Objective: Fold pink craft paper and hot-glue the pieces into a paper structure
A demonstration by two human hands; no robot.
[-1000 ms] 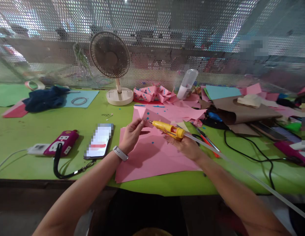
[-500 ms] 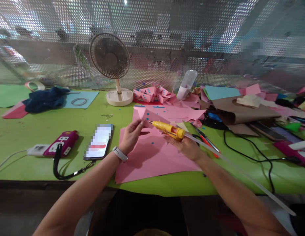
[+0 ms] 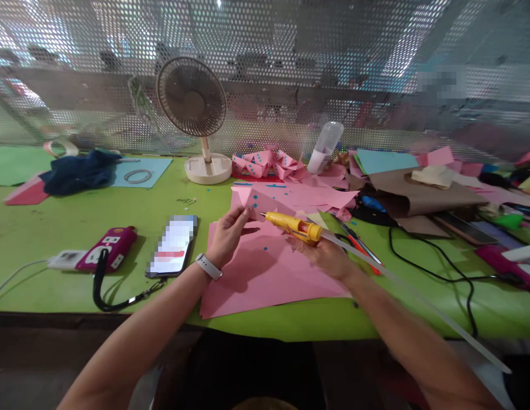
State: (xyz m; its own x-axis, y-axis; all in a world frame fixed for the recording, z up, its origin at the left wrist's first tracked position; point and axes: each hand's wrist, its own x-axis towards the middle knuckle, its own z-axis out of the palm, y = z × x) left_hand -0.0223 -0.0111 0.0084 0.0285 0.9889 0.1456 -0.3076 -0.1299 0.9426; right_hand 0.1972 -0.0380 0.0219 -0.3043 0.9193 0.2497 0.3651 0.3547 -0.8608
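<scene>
My left hand (image 3: pixel 229 232), a white watch on its wrist, pinches a folded piece of pink paper (image 3: pixel 261 200) dotted with blue. In my right hand (image 3: pixel 318 253) is a yellow glue gun (image 3: pixel 293 225), with a long clear glue stick (image 3: pixel 402 285) trailing out of its back end. The metal nozzle points left, close to the fingertips of my left hand and the folded paper; whether it touches the paper I cannot tell. Large pink sheets (image 3: pixel 265 279) lie flat beneath both hands.
To the left are a phone (image 3: pixel 173 246) and a magenta power strip (image 3: pixel 107 249). A fan (image 3: pixel 192 99) stands behind, beside several folded pink pieces (image 3: pixel 267 164). Right of my hand lie a utility knife (image 3: pixel 359 245), a black cable (image 3: pixel 431 273) and brown paper (image 3: pixel 423 196).
Almost nothing differs. The glue gun's nozzle has shifted very slightly right, and the folded paper has moved a touch; both hands keep their holds.
</scene>
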